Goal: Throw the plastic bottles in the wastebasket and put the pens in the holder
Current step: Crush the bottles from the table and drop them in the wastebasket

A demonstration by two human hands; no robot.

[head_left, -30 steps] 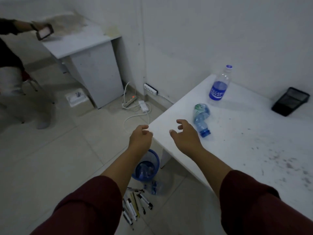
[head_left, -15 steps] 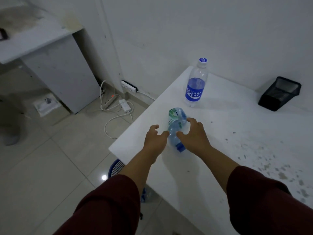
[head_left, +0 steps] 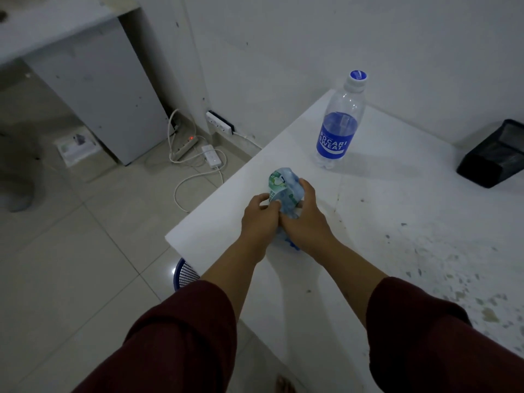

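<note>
A crumpled clear bottle (head_left: 285, 185) with a green label and a blue cap lies on the white table (head_left: 382, 222) near its left corner. My left hand (head_left: 259, 215) and my right hand (head_left: 307, 219) are both closed around it, side by side. An upright bottle (head_left: 338, 126) with a blue label and blue cap stands farther back on the table. A black mesh holder (head_left: 494, 156) lies tipped at the table's far right. The blue wastebasket (head_left: 184, 275) shows partly on the floor under the table's corner. The pens are out of view.
A power strip (head_left: 185, 146), an adapter (head_left: 211, 156) and loose cables lie on the tiled floor by the wall. A second white desk (head_left: 93, 80) stands at the back left. The table's right part is speckled with dirt.
Both hands reached forward over the table and closed on the crumpled bottle. The camera moved closer, so the pens on the floor left the view.
</note>
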